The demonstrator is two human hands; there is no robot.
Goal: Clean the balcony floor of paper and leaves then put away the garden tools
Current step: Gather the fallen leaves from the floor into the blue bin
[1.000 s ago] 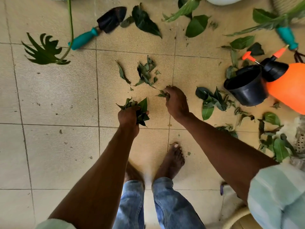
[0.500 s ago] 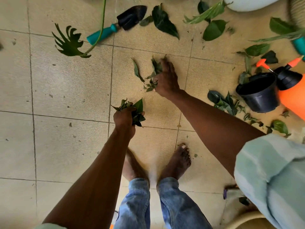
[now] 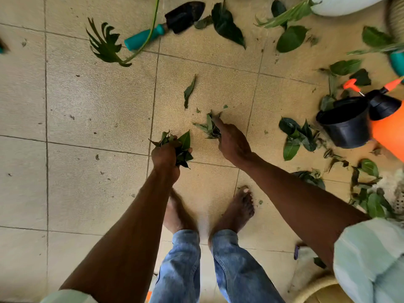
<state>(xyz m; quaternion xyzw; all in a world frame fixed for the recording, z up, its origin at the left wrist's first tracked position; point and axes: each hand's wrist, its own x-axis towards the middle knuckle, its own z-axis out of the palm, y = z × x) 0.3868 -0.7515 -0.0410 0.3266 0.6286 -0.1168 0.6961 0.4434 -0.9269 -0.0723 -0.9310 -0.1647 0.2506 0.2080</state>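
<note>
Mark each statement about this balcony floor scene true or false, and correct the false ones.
1. The left hand grips a bunch of green leaves. True.
2. The black plastic pot is full of soil. False: it looks empty.
3. The black trowel with the teal handle lies on the tiled floor. True.
4. The right hand holds the orange sprayer bottle. False: it gathers small leaves off the floor.
</note>
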